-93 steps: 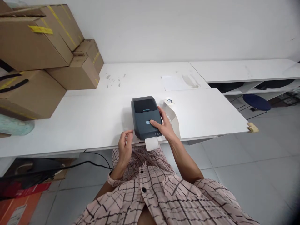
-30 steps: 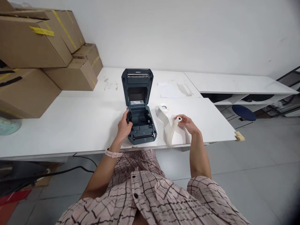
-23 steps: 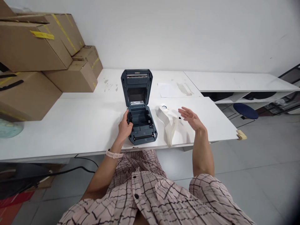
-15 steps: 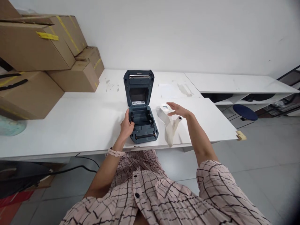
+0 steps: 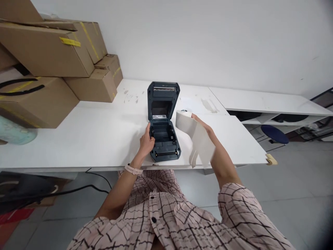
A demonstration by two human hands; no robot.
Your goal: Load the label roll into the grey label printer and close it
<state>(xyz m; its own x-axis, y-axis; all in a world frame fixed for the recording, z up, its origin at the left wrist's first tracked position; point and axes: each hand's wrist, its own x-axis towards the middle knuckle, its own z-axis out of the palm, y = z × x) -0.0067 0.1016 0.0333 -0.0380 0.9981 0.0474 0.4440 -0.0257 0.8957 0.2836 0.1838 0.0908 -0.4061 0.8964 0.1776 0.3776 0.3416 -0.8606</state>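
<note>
A dark blue-grey label printer (image 5: 163,144) stands on the white table with its lid raised. Its inside bay shows bare, with two dark holders at the sides. My left hand (image 5: 147,141) grips the printer's left edge, thumb over the rim. To the right of the printer, my right hand (image 5: 199,121) holds a white paper roll (image 5: 184,114) from its right side; the paper partly hides the fingers. A wide strip of paper (image 5: 204,140) hangs from the roll toward the table's front edge.
Cardboard boxes (image 5: 52,52) are stacked at the left, beside a pale green wrapped object (image 5: 18,132). A white sheet (image 5: 189,104) lies behind the roll. A blue stool (image 5: 275,134) stands right of the white table (image 5: 104,146). Black cables hang below.
My right hand, open beside the roll before, has closed on it and lifted it. The paper strip now spreads out wide. The view has shifted slightly; my left hand stays on the printer.
</note>
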